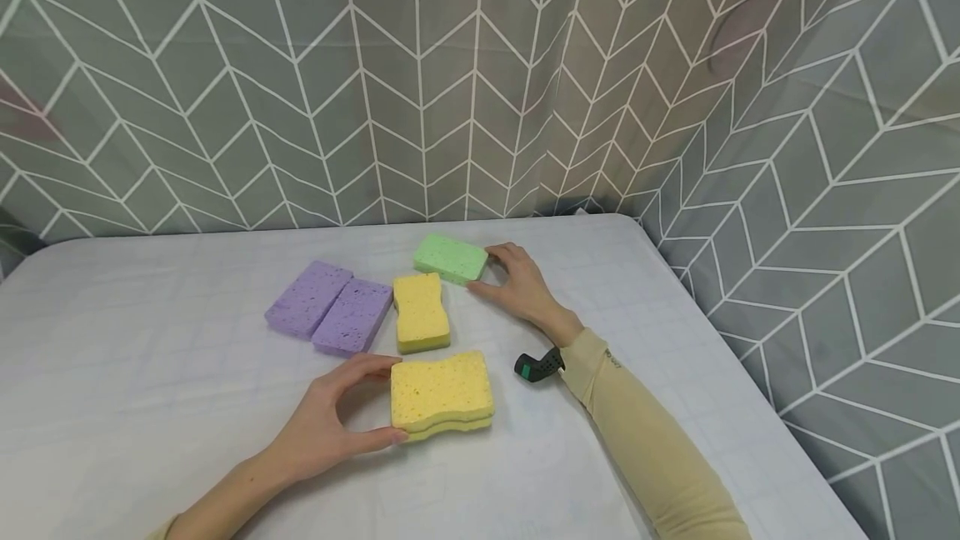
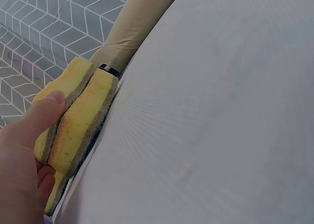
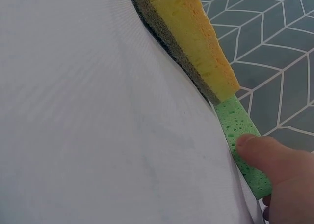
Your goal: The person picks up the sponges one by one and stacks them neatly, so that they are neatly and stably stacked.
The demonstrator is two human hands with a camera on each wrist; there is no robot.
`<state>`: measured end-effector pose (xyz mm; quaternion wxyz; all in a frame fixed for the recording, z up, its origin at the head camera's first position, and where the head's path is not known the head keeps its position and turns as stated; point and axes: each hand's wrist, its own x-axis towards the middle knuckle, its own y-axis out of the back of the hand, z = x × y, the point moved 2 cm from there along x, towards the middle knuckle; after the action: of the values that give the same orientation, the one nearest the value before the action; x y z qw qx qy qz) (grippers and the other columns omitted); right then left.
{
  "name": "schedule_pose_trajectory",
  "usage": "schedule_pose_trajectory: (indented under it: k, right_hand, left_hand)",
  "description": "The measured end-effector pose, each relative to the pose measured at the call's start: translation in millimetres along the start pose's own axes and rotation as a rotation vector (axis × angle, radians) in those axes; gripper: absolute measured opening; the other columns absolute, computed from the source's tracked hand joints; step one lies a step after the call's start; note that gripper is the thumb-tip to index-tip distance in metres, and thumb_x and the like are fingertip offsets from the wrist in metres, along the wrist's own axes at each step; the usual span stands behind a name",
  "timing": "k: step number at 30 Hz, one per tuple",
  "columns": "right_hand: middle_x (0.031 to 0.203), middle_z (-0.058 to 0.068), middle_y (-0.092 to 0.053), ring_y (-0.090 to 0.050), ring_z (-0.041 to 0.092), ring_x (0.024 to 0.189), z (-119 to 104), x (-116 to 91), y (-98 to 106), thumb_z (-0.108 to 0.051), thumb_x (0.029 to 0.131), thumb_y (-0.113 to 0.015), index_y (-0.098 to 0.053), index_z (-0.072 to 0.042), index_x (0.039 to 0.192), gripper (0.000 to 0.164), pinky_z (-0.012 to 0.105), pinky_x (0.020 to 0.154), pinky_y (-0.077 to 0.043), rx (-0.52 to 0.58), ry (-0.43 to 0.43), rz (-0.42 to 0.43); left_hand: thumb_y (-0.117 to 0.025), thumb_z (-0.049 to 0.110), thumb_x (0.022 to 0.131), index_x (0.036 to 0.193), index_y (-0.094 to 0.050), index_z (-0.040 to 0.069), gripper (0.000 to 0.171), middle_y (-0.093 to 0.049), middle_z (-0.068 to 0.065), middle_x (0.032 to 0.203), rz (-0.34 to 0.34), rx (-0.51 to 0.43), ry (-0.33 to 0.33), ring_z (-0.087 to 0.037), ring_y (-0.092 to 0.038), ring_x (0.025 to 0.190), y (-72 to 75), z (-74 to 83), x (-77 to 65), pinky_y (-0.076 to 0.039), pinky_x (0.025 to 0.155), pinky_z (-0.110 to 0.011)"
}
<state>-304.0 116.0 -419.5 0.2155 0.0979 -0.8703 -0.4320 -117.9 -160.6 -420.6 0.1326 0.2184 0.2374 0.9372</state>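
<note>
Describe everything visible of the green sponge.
The green sponge is a light-green block, foam-like and pitted with small holes. It lies broad side up on the white cloth, near the far edge, just beyond a yellow sponge; whether they touch is unclear. The right hand pinches its right end.

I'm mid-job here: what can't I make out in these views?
Lower stacked yellow sponge: head view, mostly hidden by the upper one.
Right sleeve lettering: head view, too small to read.
Left sleeve: head view, mostly cut off by the bottom edge.
Green sponge: right wrist view, partly behind the right hand.
Right hand: right wrist view, cut off by the right edge.
</note>
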Motion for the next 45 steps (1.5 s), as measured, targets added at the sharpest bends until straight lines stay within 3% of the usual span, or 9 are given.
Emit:
schedule_pose_trajectory:
  k: [11, 20, 45]
  right_hand:
    - [0.126, 0.013, -0.061, -0.058, 0.028, 0.116, -0.1, -2.2, 1.3, -0.038, 0.085, -0.078, -0.059, -0.002, 0.132, 0.062, 0.044, 0.103, -0.048, 0.001, -0.008, 0.01]
    - [0.125, 0.011, -0.061, -0.057, 0.026, 0.114, -0.1, -2.3, 0.3, -0.035, 0.086, -0.078, -0.058, -0.004, 0.133, 0.06, 0.042, 0.102, -0.048, 0.027, -0.025, 0.012]
    - [0.119, 0.011, -0.062, -0.056, 0.027, 0.113, -4.9, -17.4, 2.3, -0.032, 0.086, -0.076, -0.061, -0.004, 0.129, 0.054, 0.044, 0.1, -0.049, 0.042, -0.056, 0.05]
  left_hand:
    - [-0.092, 0.034, 0.071, 0.133, -0.059, 0.027, 0.071, -0.064, 0.011, 0.122, -0.014, 0.014, -0.008, -0.007, -0.06, 0.114, 1.7, 0.2, -0.6, -0.043, 0.104, -0.014]
    - [-0.089, 0.032, 0.075, 0.137, -0.057, 0.018, 0.071, -0.062, 0.012, 0.126, -0.041, 0.008, 0.013, -0.006, -0.058, 0.118, 3.6, 0.2, -2.8, -0.042, 0.105, -0.013]
    - [-0.089, 0.022, 0.075, 0.136, -0.057, 0.02, 0.069, -0.064, 0.004, 0.125, -0.003, -0.027, -0.097, -0.011, -0.06, 0.113, 4.2, -0.4, -7.2, -0.045, 0.105, -0.017]
